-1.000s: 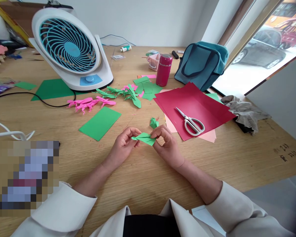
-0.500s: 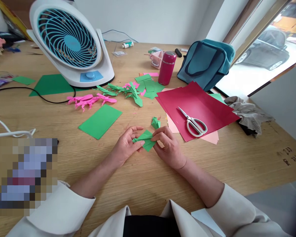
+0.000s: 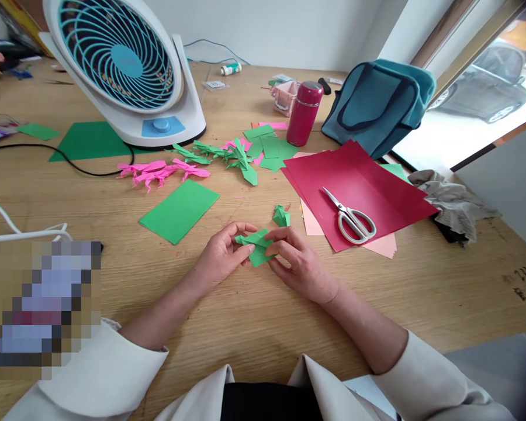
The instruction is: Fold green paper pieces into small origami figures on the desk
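Observation:
A folded piece of green paper [image 3: 258, 251] is held between both hands above the table. My left hand [image 3: 225, 255] pinches its left side, thumb on top and fingers behind. At its right side, the fingers of my right hand [image 3: 301, 264] are closed on the edge. A narrow folded strip points out to the left from the paper. Just beyond the right hand lies a small folded green paper piece [image 3: 281, 216]. Flat green sheets [image 3: 179, 211] rest on the table to the left, past the left hand.
White-handled scissors [image 3: 353, 219] lie on red sheets [image 3: 377, 175] at right. Pink folded figures [image 3: 158, 172] and green folded figures [image 3: 243, 164] lie farther back. Behind them stand a fan [image 3: 127, 64], a red flask [image 3: 304, 114] and a teal bag [image 3: 377, 108]. White cable [image 3: 21, 237] crosses the left side.
The right fingers have shifted slightly on the green paper, and the paper is turned a little. Both hands still hold it. The whole view has shifted slightly.

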The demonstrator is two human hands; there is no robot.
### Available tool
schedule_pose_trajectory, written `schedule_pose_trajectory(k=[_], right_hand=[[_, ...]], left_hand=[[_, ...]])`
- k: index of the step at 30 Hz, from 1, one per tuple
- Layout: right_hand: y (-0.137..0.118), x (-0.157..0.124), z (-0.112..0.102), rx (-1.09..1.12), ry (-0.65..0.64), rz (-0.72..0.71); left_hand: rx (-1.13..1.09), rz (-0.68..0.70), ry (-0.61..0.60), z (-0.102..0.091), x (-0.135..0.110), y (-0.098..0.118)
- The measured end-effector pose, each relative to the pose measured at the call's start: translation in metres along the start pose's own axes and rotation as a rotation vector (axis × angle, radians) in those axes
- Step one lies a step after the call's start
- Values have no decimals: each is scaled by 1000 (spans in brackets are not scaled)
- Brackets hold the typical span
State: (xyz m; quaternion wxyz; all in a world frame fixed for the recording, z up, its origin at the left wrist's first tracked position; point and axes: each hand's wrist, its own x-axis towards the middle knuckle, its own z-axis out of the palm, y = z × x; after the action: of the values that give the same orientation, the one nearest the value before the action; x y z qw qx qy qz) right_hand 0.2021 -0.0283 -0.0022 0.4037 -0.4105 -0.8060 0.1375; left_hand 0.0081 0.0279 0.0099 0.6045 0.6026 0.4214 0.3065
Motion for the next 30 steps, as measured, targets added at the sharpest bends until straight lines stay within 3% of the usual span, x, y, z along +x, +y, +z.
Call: schedule_pose_trajectory(k=[14,19,25,30], right_hand=[[1,1,0,96,43,45],[2,2,2,187,102,203],[6,0,10,473,65,462],[8,-1,18,661,147,585]], left_hand=[[2,32,-47,-3,2,-5],[11,60,-71,-2,2,-2],[106,105,-100,-1,0,-3],[146,132,-121,-4,-3,-7]])
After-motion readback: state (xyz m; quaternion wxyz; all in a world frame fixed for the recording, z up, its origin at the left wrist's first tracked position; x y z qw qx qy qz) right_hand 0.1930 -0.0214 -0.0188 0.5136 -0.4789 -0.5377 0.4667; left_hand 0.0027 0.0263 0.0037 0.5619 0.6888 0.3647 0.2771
